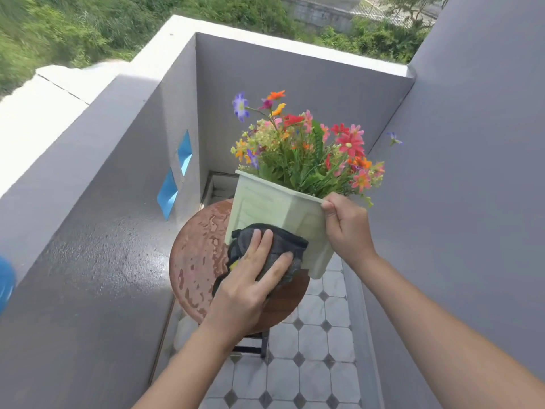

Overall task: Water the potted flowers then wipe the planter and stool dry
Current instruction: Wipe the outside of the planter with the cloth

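Note:
A pale green square planter (265, 202) full of colourful flowers (306, 146) is tilted away from me over a round brown stool (191, 261). My right hand (345, 228) pinches the planter's near rim corner. My left hand (250, 278) presses a dark grey cloth (283, 246) flat against the planter's lower side, fingers straight. Water patches glisten on the stool's left half.
A wide grey parapet ledge (88, 276) runs along the left, with a blue object (6, 281) at its edge. Grey walls close in behind and on the right. White octagonal floor tiles (309, 364) lie below the stool.

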The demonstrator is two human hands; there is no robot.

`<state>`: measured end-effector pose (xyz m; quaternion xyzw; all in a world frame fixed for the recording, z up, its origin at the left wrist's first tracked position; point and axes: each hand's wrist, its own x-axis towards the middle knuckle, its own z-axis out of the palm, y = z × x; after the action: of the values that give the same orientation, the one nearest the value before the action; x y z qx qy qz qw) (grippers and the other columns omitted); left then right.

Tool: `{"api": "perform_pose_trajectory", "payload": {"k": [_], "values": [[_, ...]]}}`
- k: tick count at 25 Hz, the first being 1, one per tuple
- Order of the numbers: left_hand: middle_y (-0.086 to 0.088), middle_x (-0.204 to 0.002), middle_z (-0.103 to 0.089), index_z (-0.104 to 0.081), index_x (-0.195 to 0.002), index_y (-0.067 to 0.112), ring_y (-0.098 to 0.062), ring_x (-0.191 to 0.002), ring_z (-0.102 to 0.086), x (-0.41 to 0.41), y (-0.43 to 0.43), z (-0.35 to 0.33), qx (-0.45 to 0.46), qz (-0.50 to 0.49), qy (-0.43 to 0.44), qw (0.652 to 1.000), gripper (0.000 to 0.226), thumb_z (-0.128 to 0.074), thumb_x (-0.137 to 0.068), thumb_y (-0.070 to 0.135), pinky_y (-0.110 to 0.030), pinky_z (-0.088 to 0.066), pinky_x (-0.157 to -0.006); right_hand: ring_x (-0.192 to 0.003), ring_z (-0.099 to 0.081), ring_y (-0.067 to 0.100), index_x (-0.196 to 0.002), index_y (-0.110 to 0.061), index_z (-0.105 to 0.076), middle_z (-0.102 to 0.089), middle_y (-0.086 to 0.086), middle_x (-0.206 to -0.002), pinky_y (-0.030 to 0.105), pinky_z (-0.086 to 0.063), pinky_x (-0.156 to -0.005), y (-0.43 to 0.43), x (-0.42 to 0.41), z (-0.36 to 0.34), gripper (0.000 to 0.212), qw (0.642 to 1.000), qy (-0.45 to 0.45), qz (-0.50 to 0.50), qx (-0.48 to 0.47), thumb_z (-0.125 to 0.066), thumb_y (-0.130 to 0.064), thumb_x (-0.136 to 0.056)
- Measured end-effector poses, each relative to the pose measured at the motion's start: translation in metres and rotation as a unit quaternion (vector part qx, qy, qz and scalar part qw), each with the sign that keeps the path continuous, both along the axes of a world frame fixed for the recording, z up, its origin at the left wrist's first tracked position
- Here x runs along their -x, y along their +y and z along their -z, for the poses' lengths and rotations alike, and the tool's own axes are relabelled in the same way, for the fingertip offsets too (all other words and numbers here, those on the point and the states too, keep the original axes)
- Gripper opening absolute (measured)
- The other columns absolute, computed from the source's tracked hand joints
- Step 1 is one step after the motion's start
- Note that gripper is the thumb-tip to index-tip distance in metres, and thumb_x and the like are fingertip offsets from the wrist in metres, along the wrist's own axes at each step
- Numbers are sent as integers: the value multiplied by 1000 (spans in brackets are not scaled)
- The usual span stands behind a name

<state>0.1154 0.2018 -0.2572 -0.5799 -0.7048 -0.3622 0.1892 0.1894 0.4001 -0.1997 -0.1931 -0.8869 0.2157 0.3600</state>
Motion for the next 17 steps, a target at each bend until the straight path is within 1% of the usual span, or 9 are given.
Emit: {"api": "perform_pose_trajectory", "payload": {"k": [1,3,5,7,9,11,13,15,17], "values": [[-23,-143,-38,-50,-128,12,-36,-132,-38,-1,-11,11,5,11,7,1000,48,-55,-84,-8,-36,-42,-104,-56,-27,7,-62,-6,-43,-36,0,-57,15,-24,-52,1,1,0,55,1000,2,2,4,-22,-44,-97],[-14,-149,-33,-50,-128,12,-33,-132,-41,-3,-17,22,-7,30,-30,999,47,-60,-85,-2,-34,-39,-107,-56,-27,7,-62,-11,-40,-34,-2,-57,6,-29,-55,2,2,0,51,1000,6,0,3,-22,-44,-97],[-5,-152,-32,-49,-130,17,-25,-131,-43,-3,-5,11,-46,30,-112,992,38,-57,-92,17,-28,-36,-109,-57,-28,7,-64,-13,-41,-35,-3,-57,4,-29,-56,2,1,-1,49,1000,2,-11,0,-22,-45,-97],[-7,-144,-39,-51,-130,17,-17,-131,-42,4,14,-12,-79,12,-236,968,37,-47,-96,33,-21,-34,-108,-58,-30,5,-64,-6,-46,-35,-7,-58,4,-30,-58,3,2,-1,56,1000,-1,-27,-1,-22,-45,-97],[-6,-138,-43,-54,-129,10,-15,-130,-39,16,33,-30,-116,-30,-319,940,43,-44,-95,35,-11,-28,-107,-59,-30,4,-65,-4,-49,-33,-11,-59,3,-30,-59,2,3,-1,56,999,-2,-38,-5,-24,-43,-97],[-8,-135,-48,-54,-128,3,-16,-128,-41,29,46,-33,-128,-87,-322,934,42,-49,-94,28,-7,-25,-105,-59,-30,4,-65,-4,-48,-35,-8,-60,4,-30,-59,2,4,-1,56,999,3,-42,-9,-24,-43,-97],[-13,-135,-53,-54,-130,5,-23,-129,-44,45,53,-25,-102,-145,-365,914,39,-53,-94,22,-10,-28,-102,-59,-30,4,-64,-4,-48,-37,-6,-60,8,-29,-57,1,4,0,57,999,9,-41,-11,-24,-43,-98],[-21,-126,-61,-57,-126,5,-35,-121,-51,64,59,-17,-60,-213,-438,871,39,-50,-96,28,-29,-36,-98,-59,-29,3,-64,-4,-49,-38,-6,-61,15,-24,-55,0,3,2,57,999,12,-46,-12,-24,-43,-98],[-21,-110,-66,-60,-117,3,-38,-109,-55,84,62,-11,-16,-239,-492,837,46,-42,-96,40,-42,-41,-91,-61,-29,2,-65,-5,-49,-39,-6,-63,17,-21,-57,-1,4,3,56,999,15,-46,-17,-24,-43,-98]]}}
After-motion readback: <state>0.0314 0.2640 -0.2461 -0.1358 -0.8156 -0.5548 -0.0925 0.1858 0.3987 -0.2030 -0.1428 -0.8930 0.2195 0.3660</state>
